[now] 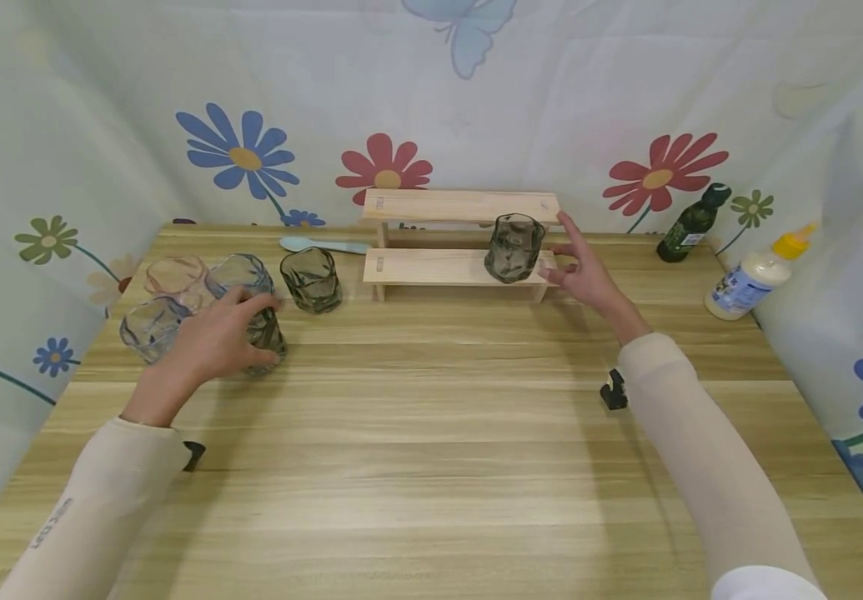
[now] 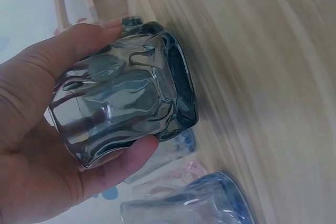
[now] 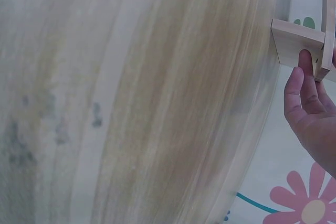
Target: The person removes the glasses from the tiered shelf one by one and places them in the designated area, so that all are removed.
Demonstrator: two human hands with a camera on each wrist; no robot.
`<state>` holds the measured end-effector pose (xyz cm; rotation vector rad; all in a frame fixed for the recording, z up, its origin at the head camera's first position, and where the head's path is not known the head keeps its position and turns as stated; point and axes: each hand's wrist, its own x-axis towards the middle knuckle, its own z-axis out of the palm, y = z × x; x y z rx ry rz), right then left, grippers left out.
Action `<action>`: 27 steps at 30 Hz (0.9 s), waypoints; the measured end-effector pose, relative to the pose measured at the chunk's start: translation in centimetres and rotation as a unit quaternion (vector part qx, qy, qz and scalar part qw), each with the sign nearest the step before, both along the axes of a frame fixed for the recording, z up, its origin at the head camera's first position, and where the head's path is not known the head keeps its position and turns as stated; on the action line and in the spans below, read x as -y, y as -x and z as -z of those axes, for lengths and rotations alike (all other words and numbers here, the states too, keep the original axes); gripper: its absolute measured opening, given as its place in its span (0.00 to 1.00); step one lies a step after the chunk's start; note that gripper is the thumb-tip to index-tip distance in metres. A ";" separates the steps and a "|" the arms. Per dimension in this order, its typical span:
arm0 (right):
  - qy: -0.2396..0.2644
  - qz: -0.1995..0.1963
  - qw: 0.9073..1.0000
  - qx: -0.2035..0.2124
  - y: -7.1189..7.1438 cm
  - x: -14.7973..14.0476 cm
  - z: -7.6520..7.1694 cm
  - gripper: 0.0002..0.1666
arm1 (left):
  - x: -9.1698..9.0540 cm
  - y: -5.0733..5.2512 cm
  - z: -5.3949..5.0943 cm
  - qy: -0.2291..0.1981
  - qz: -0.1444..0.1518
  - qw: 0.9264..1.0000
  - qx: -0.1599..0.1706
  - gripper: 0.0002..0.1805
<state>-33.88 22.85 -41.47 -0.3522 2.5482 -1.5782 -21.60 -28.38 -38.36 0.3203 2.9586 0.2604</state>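
My left hand [image 1: 213, 337] grips a smoky grey-green drinking glass [image 2: 118, 95], thumb on one side and fingers on the other. In the head view, that hand partly hides the glass. Around it stand a second grey-green glass [image 1: 312, 281], a clear bluish glass [image 1: 149, 332], a blue-tinted glass [image 1: 242, 273] and a pinkish glass [image 1: 174, 273]. My right hand [image 1: 589, 271] is at the right end of a two-tier wooden rack [image 1: 431, 267], fingers extended against it. Just left of that hand, another grey-green glass [image 1: 515, 248] stands on the lower tier.
A light-blue spoon [image 1: 326, 245] lies left of the rack. At the back right stand a dark green bottle [image 1: 694, 225] and a white bottle with a yellow cap [image 1: 754, 279]. Flowered cloth [image 1: 491, 108] hangs behind and beside the wooden table [image 1: 431, 433].
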 end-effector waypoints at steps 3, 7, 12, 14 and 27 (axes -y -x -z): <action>-0.001 -0.001 1.000 -0.001 0.0 0.0 0.0 0.58 | 0.3 0.0 0.2 -0.002 -0.010 1.000 -0.004 0.43; 0.000 0.001 1.000 0.004 0.1 -0.1 0.0 0.58 | 0.6 -0.1 0.4 -0.003 -0.015 1.000 -0.011 0.43; 0.005 -0.003 1.000 0.012 -0.2 0.0 -0.6 0.58 | 0.8 -0.3 0.6 -0.005 -0.015 1.000 -0.018 0.43; 0.006 -0.006 1.000 0.014 -0.6 0.3 -1.2 0.58 | 0.9 -0.3 0.6 -0.006 -0.017 1.000 -0.018 0.44; 0.011 -0.012 1.000 0.014 -1.4 0.8 -2.3 0.58 | 1.3 -1.2 0.5 -0.020 -0.042 0.999 -0.028 0.46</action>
